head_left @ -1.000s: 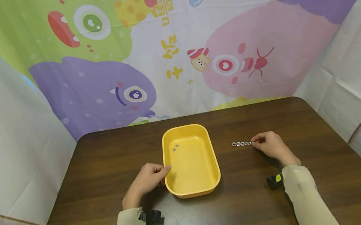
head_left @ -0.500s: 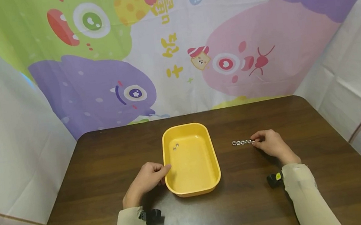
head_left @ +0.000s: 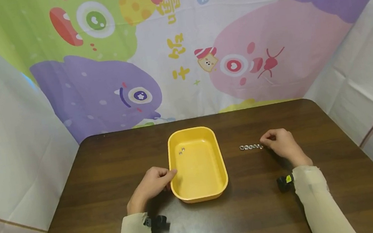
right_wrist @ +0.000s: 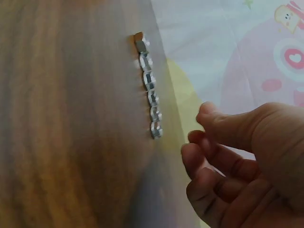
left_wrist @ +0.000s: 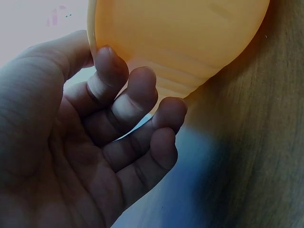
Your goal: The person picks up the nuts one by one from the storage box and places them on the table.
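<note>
My left hand (head_left: 154,182) pinches the left wall of a yellow tray (head_left: 201,199), thumb over the rim and fingers against the outside. In the left wrist view those fingers (left_wrist: 137,92) bend against the tray's wall. Two small shiny metal nuts (head_left: 183,149) lie inside the tray toward its far left. To the right of the tray, several silver hex nuts (right_wrist: 148,80) sit on the table in a straight row, side by side. My right hand (head_left: 281,143) hovers just past the row's right end. Its loosely bent fingers (right_wrist: 194,159) hold nothing, and the thumb stands apart from them.
The dark wooden table (head_left: 244,218) ends at a far edge just beyond the tray. Behind it hangs a cloth (head_left: 183,93) printed with cartoon monsters. Black wrist cameras (head_left: 284,183) sit on both sleeves.
The right hand has let go of the nut at the row's right end and lifted slightly up and away. The left hand and the tray stay where they were.
</note>
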`<state>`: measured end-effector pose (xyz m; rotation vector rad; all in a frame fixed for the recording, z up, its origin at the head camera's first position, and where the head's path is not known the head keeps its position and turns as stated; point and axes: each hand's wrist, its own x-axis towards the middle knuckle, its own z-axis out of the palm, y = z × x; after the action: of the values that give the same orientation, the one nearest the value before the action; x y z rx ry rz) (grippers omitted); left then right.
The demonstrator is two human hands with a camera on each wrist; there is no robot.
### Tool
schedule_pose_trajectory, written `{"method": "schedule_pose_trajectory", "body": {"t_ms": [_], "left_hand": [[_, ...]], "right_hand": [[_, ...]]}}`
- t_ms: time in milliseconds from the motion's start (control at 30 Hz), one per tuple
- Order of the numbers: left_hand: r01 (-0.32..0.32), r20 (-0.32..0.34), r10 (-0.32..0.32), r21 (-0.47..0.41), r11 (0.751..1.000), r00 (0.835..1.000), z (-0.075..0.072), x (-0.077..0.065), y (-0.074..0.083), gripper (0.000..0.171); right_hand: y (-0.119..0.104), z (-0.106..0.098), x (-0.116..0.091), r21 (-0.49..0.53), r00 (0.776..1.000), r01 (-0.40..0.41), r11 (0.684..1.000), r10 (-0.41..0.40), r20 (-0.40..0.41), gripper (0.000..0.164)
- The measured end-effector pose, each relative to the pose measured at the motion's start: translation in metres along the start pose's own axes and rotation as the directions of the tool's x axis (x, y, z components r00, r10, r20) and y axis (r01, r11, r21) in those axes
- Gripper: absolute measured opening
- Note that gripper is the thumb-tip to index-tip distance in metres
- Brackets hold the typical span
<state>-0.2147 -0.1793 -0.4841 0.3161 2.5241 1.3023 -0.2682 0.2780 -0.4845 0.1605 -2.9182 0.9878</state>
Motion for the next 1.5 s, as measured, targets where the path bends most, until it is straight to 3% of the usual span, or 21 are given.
{"method": "schedule_pose_trajectory", "body": {"t_ms": [300,533,733,1033,1500], "left_hand": [[-0.012,0.001,0.012,0.007,1.0,1.0,-0.001,0.001,0.001,0.048],[-0.014,0.002,0.014,0.015,1.0,1.0,-0.001,-0.001,0.001,0.051],[-0.021,-0.004,0.021,0.028,0.999,1.0,-0.001,-0.001,0.0,0.05],[-0.031,0.001,0.031,0.019,0.999,1.0,0.0,0.0,0.0,0.052],[-0.015,-0.007,0.015,0.022,1.0,1.0,-0.001,-0.001,0.002,0.049]], "right_hand": [[-0.024,-0.004,0.01,0.038,0.998,0.055,0.998,-0.056,0.025,0.048],[-0.054,-0.003,0.022,0.109,0.994,0.109,0.988,-0.108,-0.01,0.025],[-0.083,-0.001,0.031,0.181,0.99,0.14,0.974,-0.139,-0.014,0.032],[-0.123,0.006,0.045,0.225,0.976,0.204,0.953,-0.215,0.022,0.03],[-0.166,0.024,0.058,0.261,0.962,0.24,0.935,-0.265,0.068,0.034]]}}
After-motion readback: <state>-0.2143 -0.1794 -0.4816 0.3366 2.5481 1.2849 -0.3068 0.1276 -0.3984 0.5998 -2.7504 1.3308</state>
